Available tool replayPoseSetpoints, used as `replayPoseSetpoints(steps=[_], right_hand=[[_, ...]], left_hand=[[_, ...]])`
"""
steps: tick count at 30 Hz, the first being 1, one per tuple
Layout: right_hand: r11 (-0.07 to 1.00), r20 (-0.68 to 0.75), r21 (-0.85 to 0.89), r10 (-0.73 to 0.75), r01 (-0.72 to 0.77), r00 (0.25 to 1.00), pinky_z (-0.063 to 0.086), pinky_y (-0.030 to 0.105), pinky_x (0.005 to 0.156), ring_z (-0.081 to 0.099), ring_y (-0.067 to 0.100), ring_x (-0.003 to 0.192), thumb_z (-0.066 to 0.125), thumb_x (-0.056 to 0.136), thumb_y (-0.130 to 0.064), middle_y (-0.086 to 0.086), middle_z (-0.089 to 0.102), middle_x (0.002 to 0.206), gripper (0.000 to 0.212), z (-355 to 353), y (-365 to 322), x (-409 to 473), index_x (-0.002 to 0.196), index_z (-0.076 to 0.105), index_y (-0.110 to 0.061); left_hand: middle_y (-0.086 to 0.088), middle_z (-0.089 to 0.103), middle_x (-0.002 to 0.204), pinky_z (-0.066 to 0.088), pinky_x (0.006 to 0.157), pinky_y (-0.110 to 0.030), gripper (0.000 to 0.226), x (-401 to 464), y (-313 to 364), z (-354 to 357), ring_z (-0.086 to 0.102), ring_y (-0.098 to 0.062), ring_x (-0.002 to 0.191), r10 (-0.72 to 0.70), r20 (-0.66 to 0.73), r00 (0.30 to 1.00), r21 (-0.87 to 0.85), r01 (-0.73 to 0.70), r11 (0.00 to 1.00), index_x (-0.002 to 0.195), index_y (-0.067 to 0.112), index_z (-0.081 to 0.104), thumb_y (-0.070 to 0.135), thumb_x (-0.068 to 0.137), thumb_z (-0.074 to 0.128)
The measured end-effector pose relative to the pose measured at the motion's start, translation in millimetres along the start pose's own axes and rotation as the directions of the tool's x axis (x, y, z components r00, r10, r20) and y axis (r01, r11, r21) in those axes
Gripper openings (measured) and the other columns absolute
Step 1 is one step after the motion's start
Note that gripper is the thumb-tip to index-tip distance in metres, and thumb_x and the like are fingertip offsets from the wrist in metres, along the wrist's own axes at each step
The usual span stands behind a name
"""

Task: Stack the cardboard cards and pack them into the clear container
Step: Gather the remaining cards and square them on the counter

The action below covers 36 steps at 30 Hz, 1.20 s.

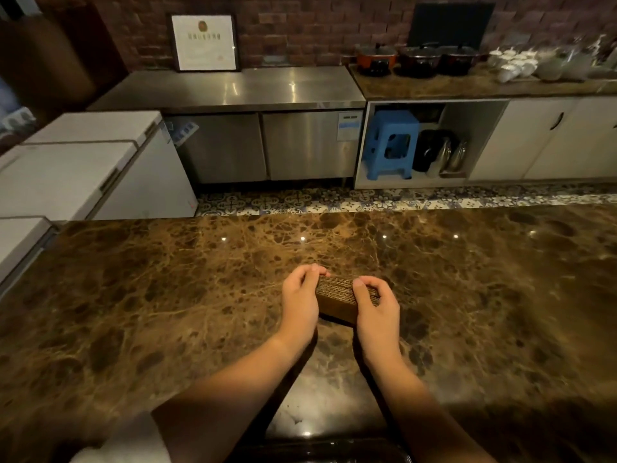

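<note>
A stack of cardboard cards [337, 300] stands on edge on the brown marbled bench [167, 295], gripped between both hands. The left hand [299, 304] curls its fingers [312, 270] over the stack's far-left end; the right hand [377, 309] curls its fingers [370, 282] over the right end, thumb on the near face. The rim of a clear container [320, 451] shows at the near edge.
</note>
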State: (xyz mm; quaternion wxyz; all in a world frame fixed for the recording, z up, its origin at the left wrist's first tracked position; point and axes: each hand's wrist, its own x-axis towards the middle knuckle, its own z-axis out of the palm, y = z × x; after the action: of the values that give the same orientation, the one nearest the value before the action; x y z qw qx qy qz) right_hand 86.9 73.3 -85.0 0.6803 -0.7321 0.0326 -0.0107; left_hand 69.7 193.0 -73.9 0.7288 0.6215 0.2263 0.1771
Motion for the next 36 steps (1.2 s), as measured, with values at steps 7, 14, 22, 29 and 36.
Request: replayPoseSetpoints(steps=[7, 14, 22, 29, 36], right_hand=[[0.988, -0.055, -0.149, -0.059, 0.05, 0.997, 0.04, 0.009, 0.064, 0.057, -0.014, 0.079, 0.059, 0.098, -0.024, -0.01, 0.065, 0.088, 0.012, 4.2, 5.4, -2.9, 0.085, 0.061, -0.026], [0.939, 0.212, -0.325, -0.041, 0.11, 0.976, 0.048, 0.024, 0.086, 0.058, 0.004, 0.104, 0.073, 0.075, -0.061, -0.014, 0.059, 0.114, 0.054, -12.7, 6.6, -3.8, 0.117, 0.056, -0.032], [0.764, 0.374, -0.571, -0.084, 0.301, 0.924, 0.045, 0.022, 0.083, 0.059, 0.007, 0.099, 0.087, 0.07, -0.041, -0.013, 0.06, 0.106, 0.059, -32.7, -11.2, 5.9, 0.12, 0.06, -0.025], [0.856, 0.385, -0.434, -0.106, 0.281, 0.917, 0.05, 0.009, 0.076, 0.063, -0.003, 0.095, 0.088, 0.072, -0.032, -0.016, 0.065, 0.103, 0.05, -34.9, -15.4, -14.0, 0.111, 0.057, -0.034], [0.986, 0.333, -0.158, 0.01, 0.045, 0.943, 0.052, 0.037, 0.093, 0.066, 0.016, 0.104, 0.046, 0.1, -0.052, -0.003, 0.072, 0.104, 0.034, -20.2, 2.4, -29.1, 0.107, 0.068, -0.027]], left_hand=[[-0.007, 0.065, 0.081, 0.05, 0.067, -0.031, 0.03, 1.0, -13.5, -5.1, 0.062, -0.018, 0.075, -0.019, 0.073, 0.997, 0.045, 0.016, 0.999, 0.087, 0.003, 0.068, 0.007, 0.104, 0.043], [-0.015, 0.063, 0.081, 0.049, 0.069, -0.035, 0.03, 1.1, -11.8, -6.3, 0.06, -0.024, 0.074, -0.038, 0.093, 0.995, 0.022, 0.036, 0.999, 0.087, 0.003, 0.064, 0.01, 0.106, 0.041], [-0.006, 0.066, 0.085, 0.051, 0.071, -0.03, 0.03, -2.4, 5.5, -11.2, 0.063, -0.019, 0.079, -0.056, 0.179, 0.982, 0.185, 0.022, 0.983, 0.089, 0.009, 0.064, 0.021, 0.107, 0.042], [-0.002, 0.067, 0.08, 0.049, 0.068, -0.026, 0.026, -15.3, 23.8, -24.0, 0.064, -0.016, 0.076, -0.07, 0.2, 0.977, 0.234, 0.021, 0.972, 0.084, 0.015, 0.063, 0.022, 0.105, 0.051], [-0.005, 0.067, 0.094, 0.05, 0.076, -0.021, 0.02, -18.3, 8.1, -27.0, 0.063, -0.018, 0.087, -0.159, 0.106, 0.982, 0.233, 0.131, 0.964, 0.094, 0.015, 0.065, 0.013, 0.104, 0.049]])
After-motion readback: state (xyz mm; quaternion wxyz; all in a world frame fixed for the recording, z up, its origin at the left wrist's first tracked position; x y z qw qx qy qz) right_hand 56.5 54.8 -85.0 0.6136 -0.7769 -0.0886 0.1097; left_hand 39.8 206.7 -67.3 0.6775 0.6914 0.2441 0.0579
